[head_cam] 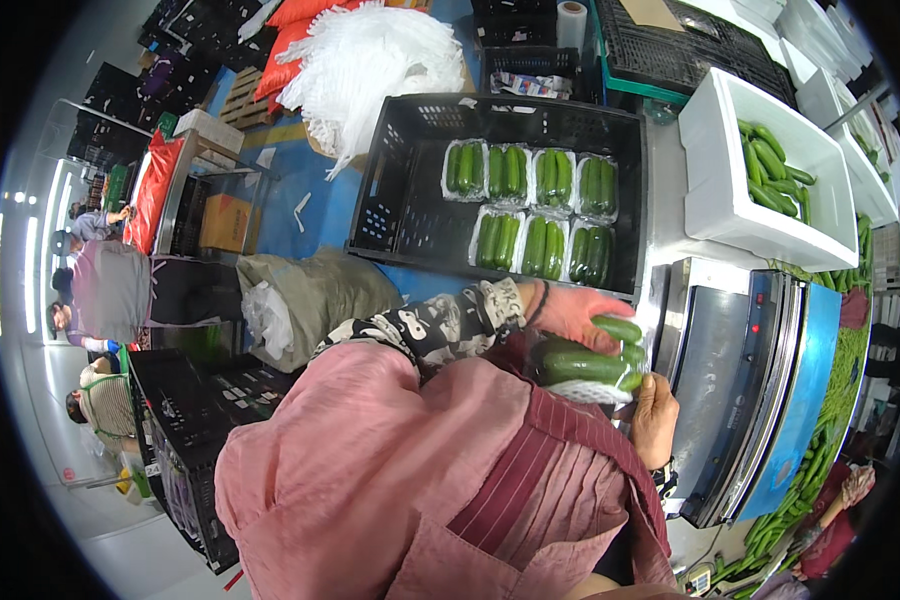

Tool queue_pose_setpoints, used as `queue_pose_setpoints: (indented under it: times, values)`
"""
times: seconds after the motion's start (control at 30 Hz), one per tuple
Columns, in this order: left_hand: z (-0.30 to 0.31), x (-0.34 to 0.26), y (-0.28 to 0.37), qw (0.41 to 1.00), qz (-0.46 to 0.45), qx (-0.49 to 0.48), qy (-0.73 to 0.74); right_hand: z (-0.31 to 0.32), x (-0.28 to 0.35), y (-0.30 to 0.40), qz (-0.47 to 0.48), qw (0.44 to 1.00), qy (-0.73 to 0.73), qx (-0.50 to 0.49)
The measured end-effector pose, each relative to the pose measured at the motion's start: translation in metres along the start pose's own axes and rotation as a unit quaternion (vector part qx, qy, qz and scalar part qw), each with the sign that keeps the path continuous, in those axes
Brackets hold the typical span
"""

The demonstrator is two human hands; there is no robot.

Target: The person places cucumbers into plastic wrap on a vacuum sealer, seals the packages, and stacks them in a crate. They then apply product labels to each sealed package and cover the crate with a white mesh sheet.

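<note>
My left hand [576, 313], in what seems a thin pink glove, lies over a film-wrapped pack of cucumbers [581, 360], its thumb pressed on the top. At the pack's near right corner, my right hand [654, 417] is bare and pinches the edge; part of it is hidden beneath. The pack is tilted, and white netted padding shows on its lower side. Close by stands a black plastic crate [420, 225] holding several wrapped cucumber packs [555, 178] in two rows. A film-wrapping machine [724, 405] is just right of my hands.
A white foam box [720, 161] with loose cucumbers [772, 169] stands above the machine. Beyond a blue panel [787, 397], more loose cucumbers [802, 480] lie heaped. White foam netting [375, 67] is piled at the top. Black crates [195, 420] and several people [112, 285] are at left.
</note>
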State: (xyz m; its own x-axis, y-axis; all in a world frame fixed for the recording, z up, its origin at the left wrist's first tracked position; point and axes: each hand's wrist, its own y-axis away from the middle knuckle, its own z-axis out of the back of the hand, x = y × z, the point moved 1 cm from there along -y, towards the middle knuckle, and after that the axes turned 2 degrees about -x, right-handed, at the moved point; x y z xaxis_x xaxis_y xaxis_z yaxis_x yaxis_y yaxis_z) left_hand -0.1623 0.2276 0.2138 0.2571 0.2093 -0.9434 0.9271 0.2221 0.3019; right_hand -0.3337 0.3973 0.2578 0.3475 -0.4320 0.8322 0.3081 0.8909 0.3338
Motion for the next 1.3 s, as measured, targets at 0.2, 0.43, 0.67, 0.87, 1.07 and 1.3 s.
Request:
queue_pose_setpoints:
  times: [0.2, 0.43, 0.67, 0.87, 1.07, 1.3]
  values:
    - [0.084, 0.022, 0.069, 0.982, 0.007, -0.186, -0.01, -0.028, 0.043, -0.013, -0.012, 0.997, 0.004, 0.073]
    - [0.23, 0.121, 0.153, 0.735, 0.086, -0.662, -0.118, -0.073, 0.056, -0.05, -0.023, 0.996, 0.055, 0.059]
    - [0.311, 0.185, 0.169, 0.589, 0.317, -0.696, -0.259, -0.099, 0.055, -0.079, 0.009, 0.985, 0.145, 0.097]
    - [0.327, 0.231, 0.149, 0.538, 0.283, -0.748, -0.267, -0.11, 0.057, -0.092, -0.013, 0.985, 0.156, 0.078]
    - [0.327, 0.232, 0.144, 0.539, 0.327, -0.674, -0.386, -0.115, 0.053, -0.103, -0.018, 0.982, 0.17, 0.085]
    - [0.294, 0.21, 0.124, 0.513, 0.355, -0.698, -0.351, -0.115, 0.052, -0.113, -0.021, 0.981, 0.167, 0.101]
